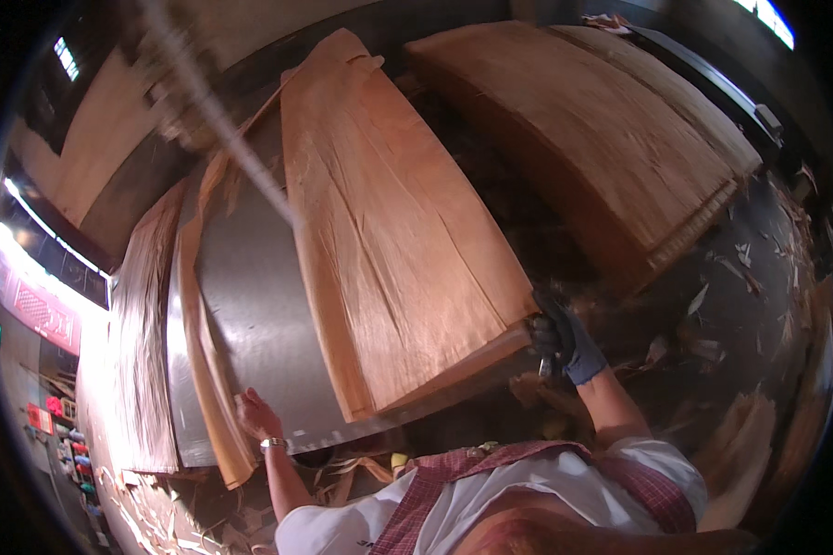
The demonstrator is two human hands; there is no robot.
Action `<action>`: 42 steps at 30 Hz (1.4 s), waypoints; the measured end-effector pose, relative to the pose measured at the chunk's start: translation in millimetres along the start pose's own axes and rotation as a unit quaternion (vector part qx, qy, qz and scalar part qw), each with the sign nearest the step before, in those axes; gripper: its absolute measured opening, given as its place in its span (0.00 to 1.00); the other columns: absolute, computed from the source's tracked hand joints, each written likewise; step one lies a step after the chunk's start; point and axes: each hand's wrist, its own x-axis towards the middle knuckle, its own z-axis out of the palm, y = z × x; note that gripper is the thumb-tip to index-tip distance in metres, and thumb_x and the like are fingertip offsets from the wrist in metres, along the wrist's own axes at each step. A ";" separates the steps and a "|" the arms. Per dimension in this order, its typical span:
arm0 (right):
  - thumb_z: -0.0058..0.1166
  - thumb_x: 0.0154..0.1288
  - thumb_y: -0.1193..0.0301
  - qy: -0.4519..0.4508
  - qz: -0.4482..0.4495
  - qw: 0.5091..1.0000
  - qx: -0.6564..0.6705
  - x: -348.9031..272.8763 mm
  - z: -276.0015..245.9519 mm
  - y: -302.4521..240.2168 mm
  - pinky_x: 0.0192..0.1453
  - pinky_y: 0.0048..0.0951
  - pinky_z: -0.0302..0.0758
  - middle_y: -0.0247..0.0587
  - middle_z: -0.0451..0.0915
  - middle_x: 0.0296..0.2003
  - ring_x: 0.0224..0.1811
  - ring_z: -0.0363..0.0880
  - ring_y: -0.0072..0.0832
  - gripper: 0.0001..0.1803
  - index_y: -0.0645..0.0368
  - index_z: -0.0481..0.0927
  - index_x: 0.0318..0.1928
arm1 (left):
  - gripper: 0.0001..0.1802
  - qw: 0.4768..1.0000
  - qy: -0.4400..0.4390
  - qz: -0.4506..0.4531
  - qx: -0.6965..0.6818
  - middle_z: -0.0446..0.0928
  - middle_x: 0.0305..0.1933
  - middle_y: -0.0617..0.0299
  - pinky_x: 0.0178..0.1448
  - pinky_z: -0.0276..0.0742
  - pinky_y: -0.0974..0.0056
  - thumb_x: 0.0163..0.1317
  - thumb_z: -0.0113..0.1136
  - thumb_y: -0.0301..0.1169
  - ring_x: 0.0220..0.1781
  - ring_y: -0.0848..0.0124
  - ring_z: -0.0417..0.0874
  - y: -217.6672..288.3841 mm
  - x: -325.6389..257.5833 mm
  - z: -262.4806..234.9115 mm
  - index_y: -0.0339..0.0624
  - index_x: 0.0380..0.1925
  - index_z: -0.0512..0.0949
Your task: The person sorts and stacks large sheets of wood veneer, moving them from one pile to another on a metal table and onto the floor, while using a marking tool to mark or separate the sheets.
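Observation:
A long tan wood veneer sheet [393, 250] lies lengthwise on the table in front of me, its near end slightly raised. My right hand [557, 335], in a dark and blue glove, is closed at the sheet's near right corner. From under its fingers pokes a short metallic end [545, 366] of a tool whose kind I cannot make out. My bare left hand [258, 416], its fingers partly apart, is beside the lower end of a narrow, curling veneer strip [215, 393]. I see nothing held in it.
A thick veneer stack [583, 139] lies at the far right, and a paler stack [146, 342] at the left. Between the sheets shows the shiny metal tabletop [250, 277]. A blurred pale pole [222, 120] slants across the upper left. Veneer scraps [699, 299] litter the right.

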 end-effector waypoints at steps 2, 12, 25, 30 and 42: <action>0.52 0.69 0.58 0.028 -0.030 0.999 -0.010 -23.7 -21.7 -58.1 0.12 0.20 0.52 0.23 0.62 0.14 0.10 0.57 0.16 0.09 0.42 0.70 0.32 | 0.29 0.923 -0.116 0.034 -0.366 0.74 0.14 0.59 0.20 0.71 0.65 0.71 0.44 0.49 0.16 0.67 0.76 72.9 -63.7 -12.3 0.41 0.16 0.72; 0.58 0.66 0.57 0.143 -0.102 0.975 -0.135 -32.9 -204.7 -320.0 0.13 0.20 0.53 0.23 0.63 0.13 0.10 0.57 0.14 0.12 0.43 0.68 0.33 | 0.40 0.426 -0.743 -0.182 -0.482 0.75 0.56 0.47 0.60 0.71 0.50 0.64 0.41 0.64 0.59 0.57 0.74 381.0 -348.2 25.6 0.36 0.51 0.75; 0.61 0.60 0.50 0.279 -0.157 0.887 -0.333 9.7 -418.1 -656.0 0.13 0.23 0.56 0.27 0.69 0.16 0.11 0.62 0.18 0.18 0.45 0.68 0.32 | 0.50 0.498 -0.202 -0.306 -0.786 0.63 0.70 0.59 0.64 0.67 0.45 0.53 0.48 0.72 0.66 0.55 0.68 579.2 -352.4 216.8 0.50 0.67 0.62; 0.60 0.61 0.51 0.324 -0.171 0.843 -0.395 1.0 -513.9 -771.4 0.13 0.23 0.57 0.26 0.68 0.16 0.12 0.63 0.17 0.17 0.46 0.70 0.32 | 0.46 0.438 -0.156 -0.374 -0.803 0.63 0.70 0.57 0.61 0.71 0.44 0.57 0.47 0.69 0.67 0.54 0.67 745.2 -370.9 206.7 0.51 0.67 0.62; 0.58 0.63 0.51 0.302 -0.162 0.835 -0.431 38.5 -753.7 -1024.7 0.11 0.24 0.54 0.26 0.67 0.14 0.08 0.60 0.18 0.14 0.45 0.75 0.38 | 0.19 0.559 -0.199 -0.342 -0.728 0.77 0.49 0.58 0.46 0.79 0.57 0.63 0.56 0.39 0.49 0.63 0.78 926.8 -523.7 257.5 0.43 0.51 0.72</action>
